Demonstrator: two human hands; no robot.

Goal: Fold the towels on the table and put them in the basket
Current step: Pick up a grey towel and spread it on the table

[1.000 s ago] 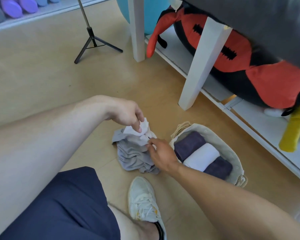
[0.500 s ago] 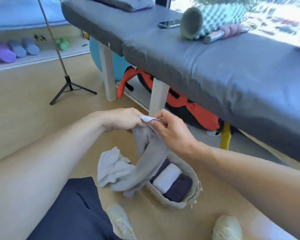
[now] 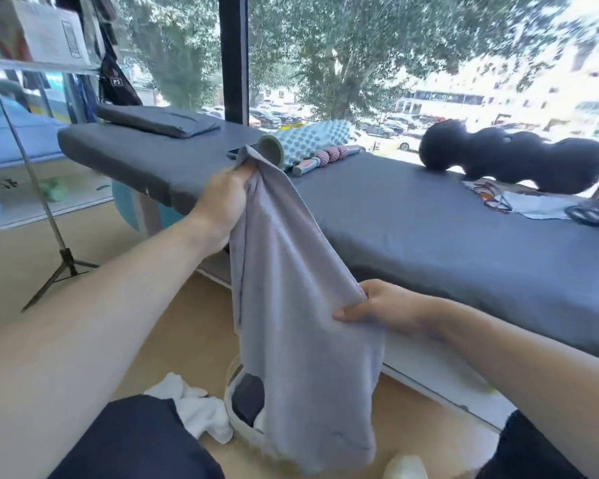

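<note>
One grey towel (image 3: 291, 305) hangs in the air just in front of the worktop (image 3: 429, 229), the long grey padded bench, held between both hands. It looks light and limp, thin enough to drape in soft folds and sag wherever nothing holds it, so I'd judge it will not keep a crease unless laid flat. Corners and hems seem the sensible places to take it, and that is roughly where it is held. The left hand (image 3: 225, 205) grips an upper corner, its fingers curled round bunched cloth, up near the worktop's front edge. The right hand (image 3: 381, 305) pinches the side edge lower down, thumb over the cloth and fingers behind it, below the worktop's edge. The bottom hem dangles loose over the basket (image 3: 239, 420) on the floor beside the worktop, where a dark towel (image 3: 248, 399) shows inside. A crumpled white towel (image 3: 194, 406) lies on the floor just left of the basket.

Half a second ago both hands met at one corner and the grey towel trailed down onto the white one. Now the hands have parted, the right sliding down the edge, and the towel has lifted clear of the pile and opened out. The view has swung up to take in the worktop's top, with a blue foam roller (image 3: 301, 143) on it.
</note>
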